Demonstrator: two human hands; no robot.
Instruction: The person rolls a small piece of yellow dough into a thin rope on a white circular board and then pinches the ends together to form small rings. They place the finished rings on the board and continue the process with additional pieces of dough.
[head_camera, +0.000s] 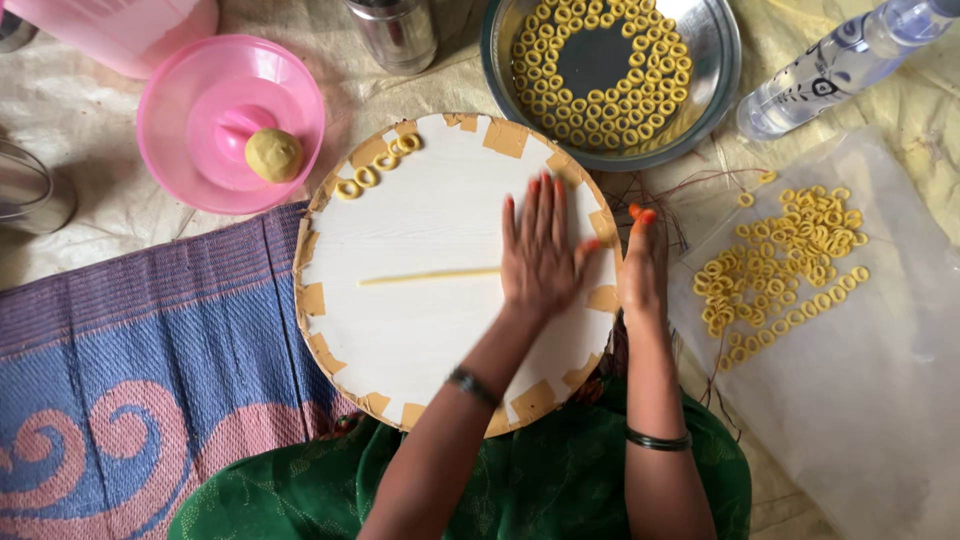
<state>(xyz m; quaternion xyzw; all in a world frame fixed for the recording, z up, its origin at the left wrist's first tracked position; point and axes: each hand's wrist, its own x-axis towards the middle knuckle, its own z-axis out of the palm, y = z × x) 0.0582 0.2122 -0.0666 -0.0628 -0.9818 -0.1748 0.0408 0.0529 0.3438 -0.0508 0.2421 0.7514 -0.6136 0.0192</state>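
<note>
I sit on the floor, on a pale sheet (80, 130) with a blue and pink woven mat (150, 350) to one side, and the round white board (420, 220) rests on my lap so I can lean straight over it. My left hand (540, 255) lies flat and open, fingers together, pressing on the end of a thin yellow dough strand (430, 276) stretched across the middle of the board; a flat palm rolls it evenly. My right hand (643, 262) rests at the board's edge, fingers loosely together and holding nothing, steadying the rim. A few finished rings (378, 168) sit at the far rim, out of the rolling path. The dough ball (274, 155) waits on a pink lid (200, 110) within reach. More rings fill the steel plate (715, 60) ahead and spread on the clear plastic sheet (860, 380) to my right.
</note>
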